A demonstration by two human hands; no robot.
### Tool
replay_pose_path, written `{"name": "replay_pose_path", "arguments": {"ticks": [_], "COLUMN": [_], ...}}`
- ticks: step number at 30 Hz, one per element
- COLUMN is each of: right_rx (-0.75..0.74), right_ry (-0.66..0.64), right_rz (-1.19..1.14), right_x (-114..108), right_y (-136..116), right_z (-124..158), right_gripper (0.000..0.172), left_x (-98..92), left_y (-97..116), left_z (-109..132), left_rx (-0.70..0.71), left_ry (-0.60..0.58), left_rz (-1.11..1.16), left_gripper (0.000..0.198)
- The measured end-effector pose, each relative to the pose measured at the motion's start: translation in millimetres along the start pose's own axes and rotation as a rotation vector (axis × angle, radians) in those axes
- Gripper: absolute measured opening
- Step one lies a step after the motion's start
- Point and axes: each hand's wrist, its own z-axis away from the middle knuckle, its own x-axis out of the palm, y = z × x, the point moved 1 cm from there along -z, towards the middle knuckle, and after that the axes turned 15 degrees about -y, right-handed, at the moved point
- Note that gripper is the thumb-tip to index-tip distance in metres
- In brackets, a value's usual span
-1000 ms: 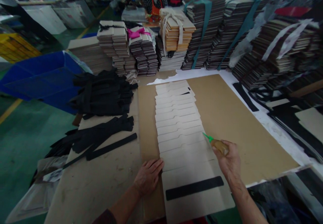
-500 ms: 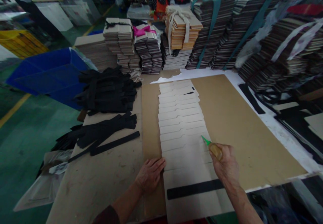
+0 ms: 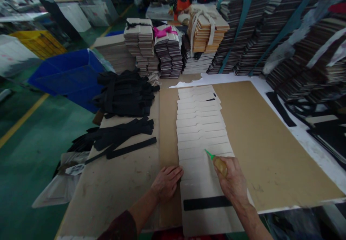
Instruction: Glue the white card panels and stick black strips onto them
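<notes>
In my right hand (image 3: 233,177) is a small amber glue bottle (image 3: 221,166) with a thin green nozzle (image 3: 209,153). The nozzle tip is over the row of overlapping pale cardboard pieces (image 3: 201,126), near its middle. My left hand (image 3: 168,183) lies with its fingers stretched out, their tips against the left edge of the row. A black strip (image 3: 207,203) lies across the nearest piece, its right end hidden behind my right hand. Under the row is a brown board (image 3: 259,135).
Black strips (image 3: 127,92) are piled at the left, with a loose strip (image 3: 132,148) in front. A blue crate (image 3: 67,74) stands beyond. Tied cardboard stacks (image 3: 167,52) line the back, and bigger stacks (image 3: 308,66) the right. A person in an orange apron (image 3: 182,0) is behind.
My right hand has moved the bottle left, so the nozzle tip went from the row's right edge to its middle. My left hand stays at the row's left edge. The view has shifted slightly.
</notes>
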Motion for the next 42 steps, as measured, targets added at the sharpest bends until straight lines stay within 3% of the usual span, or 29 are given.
{"name": "replay_pose_path", "arguments": {"ticks": [3,8,14,19,29,32,38,42], "right_rx": [0.024,-0.054,-0.025,-0.129,-0.209,-0.177,0.029,-0.022], "right_ry": [0.031,-0.065,-0.019,-0.109,-0.118,-0.094,0.066,0.009], "right_rz": [0.034,-0.014,0.014,-0.037,-0.046,-0.05,0.091,0.057], "right_x": [7,20,27,40,57,51,18,26], "right_y": [-10,-26,-32,-48,-71,-60,-17,-30], "right_z": [0,2,3,3,5,6,9,9], "right_gripper": [0.023,0.022,0.025,0.023,0.025,0.025,0.024,0.026], "left_x": [4.3,5.4,4.0,4.4,6.2,5.5,3.8,4.6], "left_y": [-1,0,1,1,2,1,1,1], "left_z": [0,0,0,0,0,1,0,0], "left_rx": [-0.013,-0.02,-0.009,0.002,0.002,-0.001,0.001,0.002], "left_ry": [-0.011,-0.023,-0.014,-0.005,0.015,0.009,-0.001,0.003], "left_rz": [0.012,0.031,0.048,0.055,0.054,0.049,0.048,0.056], "left_gripper": [0.059,0.057,0.057,0.052,0.052,0.053,0.053,0.051]}}
